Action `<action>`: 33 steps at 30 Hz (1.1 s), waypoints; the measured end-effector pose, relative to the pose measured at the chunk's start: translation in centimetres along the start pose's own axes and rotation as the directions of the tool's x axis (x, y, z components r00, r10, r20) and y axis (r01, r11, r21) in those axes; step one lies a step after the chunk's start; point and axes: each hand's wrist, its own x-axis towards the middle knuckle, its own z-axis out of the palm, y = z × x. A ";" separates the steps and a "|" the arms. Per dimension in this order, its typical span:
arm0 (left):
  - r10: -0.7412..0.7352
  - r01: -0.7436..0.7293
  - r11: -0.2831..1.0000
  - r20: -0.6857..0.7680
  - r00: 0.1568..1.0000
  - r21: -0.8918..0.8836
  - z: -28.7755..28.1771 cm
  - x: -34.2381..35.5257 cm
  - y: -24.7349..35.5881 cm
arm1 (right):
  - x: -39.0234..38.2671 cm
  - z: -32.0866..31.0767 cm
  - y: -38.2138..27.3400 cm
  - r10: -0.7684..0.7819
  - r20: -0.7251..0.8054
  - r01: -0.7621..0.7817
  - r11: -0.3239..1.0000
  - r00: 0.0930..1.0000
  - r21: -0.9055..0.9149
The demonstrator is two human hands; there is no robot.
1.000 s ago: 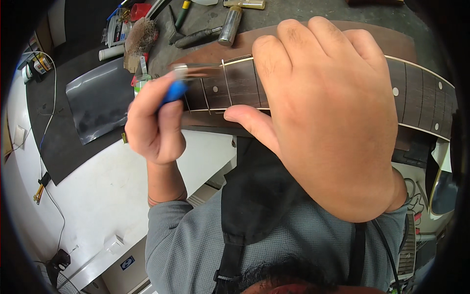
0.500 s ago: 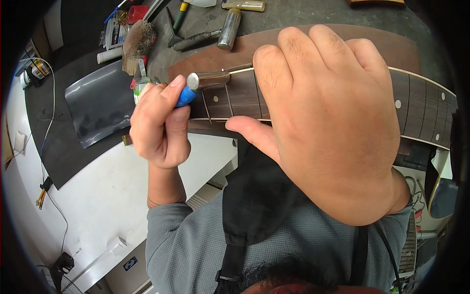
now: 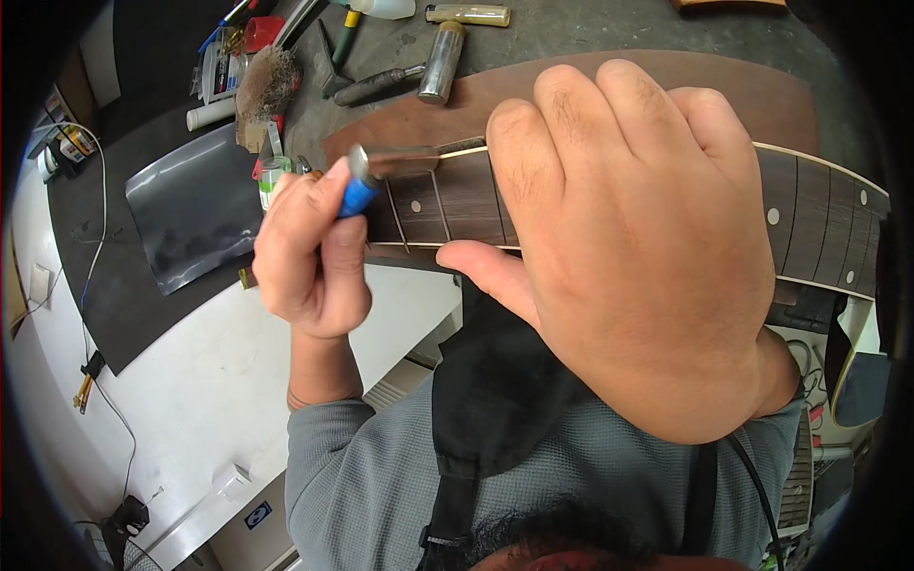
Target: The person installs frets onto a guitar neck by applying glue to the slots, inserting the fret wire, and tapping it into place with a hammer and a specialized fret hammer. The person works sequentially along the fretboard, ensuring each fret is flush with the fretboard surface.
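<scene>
My left hand (image 3: 314, 243) is closed round the blue handle (image 3: 356, 198) of a hammer with a shiny metal head (image 3: 366, 162), blurred, over the top edge of a dark fretboard (image 3: 809, 214) with pale inlay dots. Metal frets (image 3: 441, 205) cross the board beside it. My right hand (image 3: 619, 238) lies large across the middle of the board, fingers curled round its far edge and thumb along the near edge; what lies under the palm is hidden. The neck rests over a brown mat (image 3: 400, 119).
Behind are a metal cylinder (image 3: 440, 62), a black-handled tool (image 3: 367, 88), a yellowish tube (image 3: 466, 15) and a steel-wool-like tangle (image 3: 267, 81). Left are a glossy dark sheet (image 3: 186, 214), a white worktop (image 3: 190, 400) and cables (image 3: 90, 247). A guitar-body edge (image 3: 852, 390) is at far right.
The neck and both hands sit lower in the picture, shifted more than the bench tools. The hammer head shows blurred, sharp, then blurred again. Both grips are unchanged.
</scene>
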 end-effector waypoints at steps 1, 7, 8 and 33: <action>-0.025 0.024 0.999 0.033 0.999 0.027 -0.1 -0.3 0.0 | -0.1 0.0 0.0 0.003 -0.004 -0.003 1.000 1.000 0.006; 0.093 -0.100 0.987 -0.064 0.994 -0.128 0.7 -1.0 -1.0 | -0.1 -0.1 -0.2 -0.009 -0.003 0.009 1.000 1.000 0.016; 0.135 -0.134 0.985 0.001 0.991 -0.113 0.1 -0.8 -1.2 | 0.1 -0.4 -0.1 -0.007 -0.002 0.007 1.000 1.000 0.014; 0.216 -0.222 0.972 -0.071 0.974 -0.084 -0.7 -2.3 0.3 | 0.2 -0.5 -0.1 -0.009 0.004 0.009 0.999 1.000 0.054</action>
